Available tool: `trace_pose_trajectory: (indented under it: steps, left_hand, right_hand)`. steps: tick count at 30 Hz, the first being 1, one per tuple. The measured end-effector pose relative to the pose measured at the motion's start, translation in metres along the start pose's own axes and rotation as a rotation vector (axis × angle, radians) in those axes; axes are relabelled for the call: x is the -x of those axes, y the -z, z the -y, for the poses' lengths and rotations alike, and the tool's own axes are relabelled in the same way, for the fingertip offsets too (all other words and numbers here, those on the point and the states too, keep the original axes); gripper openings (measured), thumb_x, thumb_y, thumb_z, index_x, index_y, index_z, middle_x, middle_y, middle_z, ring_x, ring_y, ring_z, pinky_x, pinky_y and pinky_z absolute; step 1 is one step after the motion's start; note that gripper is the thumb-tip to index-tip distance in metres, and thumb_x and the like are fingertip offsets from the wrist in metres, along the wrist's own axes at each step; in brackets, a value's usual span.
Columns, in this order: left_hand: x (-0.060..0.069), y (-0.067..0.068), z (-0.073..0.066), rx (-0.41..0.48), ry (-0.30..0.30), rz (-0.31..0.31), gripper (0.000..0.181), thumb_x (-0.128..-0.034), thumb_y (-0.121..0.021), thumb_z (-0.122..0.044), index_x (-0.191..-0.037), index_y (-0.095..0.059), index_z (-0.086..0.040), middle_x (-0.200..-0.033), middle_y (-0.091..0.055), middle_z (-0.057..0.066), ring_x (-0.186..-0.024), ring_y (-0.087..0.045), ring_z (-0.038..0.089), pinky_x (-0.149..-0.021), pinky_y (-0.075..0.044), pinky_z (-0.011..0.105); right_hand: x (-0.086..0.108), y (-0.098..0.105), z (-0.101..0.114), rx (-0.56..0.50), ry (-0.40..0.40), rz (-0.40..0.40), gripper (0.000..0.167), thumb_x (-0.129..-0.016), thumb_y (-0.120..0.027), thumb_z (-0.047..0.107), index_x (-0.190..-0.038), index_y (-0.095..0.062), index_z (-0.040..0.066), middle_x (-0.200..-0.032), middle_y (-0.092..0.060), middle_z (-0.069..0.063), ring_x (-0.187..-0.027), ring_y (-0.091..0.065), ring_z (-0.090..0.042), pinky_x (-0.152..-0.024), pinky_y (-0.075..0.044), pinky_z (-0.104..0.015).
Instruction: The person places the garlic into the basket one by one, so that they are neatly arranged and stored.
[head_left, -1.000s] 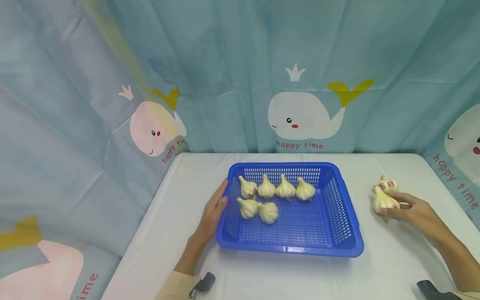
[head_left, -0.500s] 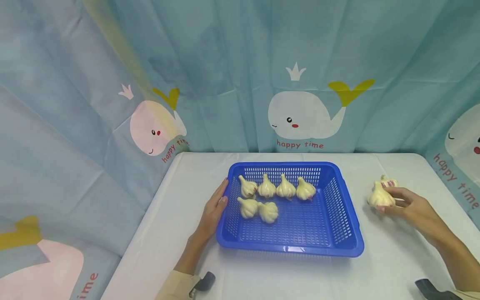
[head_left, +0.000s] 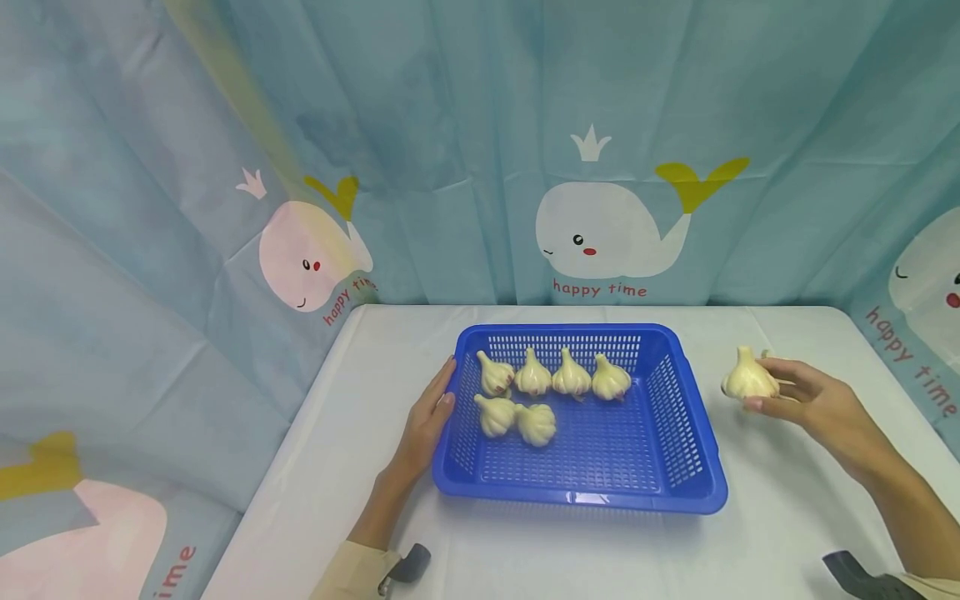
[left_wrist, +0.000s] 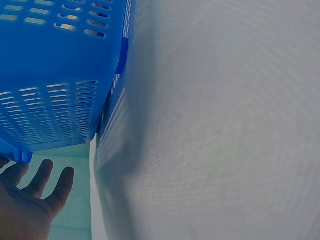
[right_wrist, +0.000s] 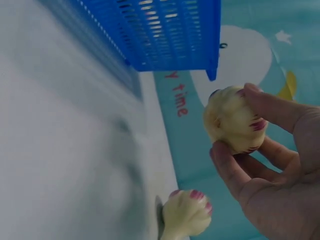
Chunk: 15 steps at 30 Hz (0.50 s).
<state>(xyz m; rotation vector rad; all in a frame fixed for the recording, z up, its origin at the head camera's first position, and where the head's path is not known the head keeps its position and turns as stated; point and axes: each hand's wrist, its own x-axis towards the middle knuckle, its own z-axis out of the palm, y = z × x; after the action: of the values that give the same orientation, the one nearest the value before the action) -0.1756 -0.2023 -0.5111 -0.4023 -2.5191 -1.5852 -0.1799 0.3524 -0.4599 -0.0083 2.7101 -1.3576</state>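
My right hand (head_left: 836, 412) pinches a garlic bulb (head_left: 748, 377) between thumb and fingers, to the right of the blue plastic basket (head_left: 570, 498). In the right wrist view the held bulb shows purple streaks and hangs clear of the table. A second garlic bulb (right_wrist: 187, 214) lies on the table below it; in the head view the hand and held bulb hide most of it. My left hand (head_left: 422, 429) rests with extended fingers against the basket's left side. Several garlic bulbs (head_left: 572, 375) line the basket's back, and two more, including a front bulb (head_left: 537, 426), sit before them.
The basket stands on a white-covered table (head_left: 555, 554). A blue curtain (head_left: 465, 167) with printed whales hangs behind and along the sides. Inside the basket, bare perforated floor (head_left: 600, 454) shows at the front and right.
The right hand has lifted the garlic bulb off the table and carried it a little left, away from the second bulb. My left hand and the basket have stayed put.
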Motion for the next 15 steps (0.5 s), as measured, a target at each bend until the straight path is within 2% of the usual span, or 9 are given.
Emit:
trace_pose_trajectory:
  steps: [6,10,12,14,15]
  left_hand:
    - [0.000,0.000,0.000,0.001,0.001,0.001,0.056,-0.1145,-0.038,-0.032,-0.169,-0.031,-0.021,-0.175,-0.027,-0.006,-0.163,-0.021,0.017,-0.134,-0.016,0.041]
    - [0.000,0.000,-0.001,-0.005,0.004,0.000,0.056,-0.1144,-0.039,-0.033,-0.169,-0.031,-0.022,-0.175,-0.027,-0.007,-0.163,-0.021,0.016,-0.134,-0.017,0.042]
    - [0.000,0.000,-0.001,-0.007,0.003,-0.002,0.056,-0.1143,-0.039,-0.033,-0.169,-0.031,-0.021,-0.175,-0.028,-0.006,-0.163,-0.021,0.017,-0.134,-0.017,0.043]
    - [0.000,0.000,-0.001,-0.007,-0.005,-0.005,0.056,-0.1142,-0.039,-0.033,-0.169,-0.031,-0.019,-0.175,-0.028,-0.003,-0.163,-0.022,0.020,-0.134,-0.018,0.045]
    - [0.000,0.000,-0.001,-0.007,-0.004,-0.008,0.056,-0.1142,-0.039,-0.033,-0.168,-0.032,-0.020,-0.175,-0.028,-0.004,-0.163,-0.022,0.020,-0.134,-0.018,0.045]
  right_hand:
    - [0.001,0.001,0.013,-0.022,0.024,-0.025,0.080,-0.103,-0.070,0.041,-0.166,-0.033,0.007,-0.169,-0.028,-0.031,-0.146,-0.034,-0.062,-0.105,-0.035,-0.086]
    - [0.001,0.002,0.019,-0.008,0.030,-0.029,0.077,-0.103,-0.070,0.042,-0.165,-0.037,0.012,-0.169,-0.032,-0.027,-0.150,-0.036,-0.054,-0.105,-0.039,-0.082]
    - [0.001,0.003,0.022,-0.004,0.049,-0.031,0.074,-0.102,-0.072,0.040,-0.163,-0.040,0.014,-0.169,-0.035,-0.024,-0.151,-0.041,-0.043,-0.111,-0.051,-0.061]
    - [0.000,0.004,0.025,0.001,0.061,-0.036,0.071,-0.101,-0.074,0.038,-0.162,-0.044,0.016,-0.169,-0.038,-0.018,-0.149,-0.047,-0.029,-0.103,-0.057,-0.032]
    - [0.000,0.004,0.026,0.001,0.070,-0.038,0.071,-0.101,-0.075,0.037,-0.161,-0.045,0.016,-0.167,-0.040,-0.017,-0.145,-0.049,-0.023,-0.096,-0.055,-0.021]
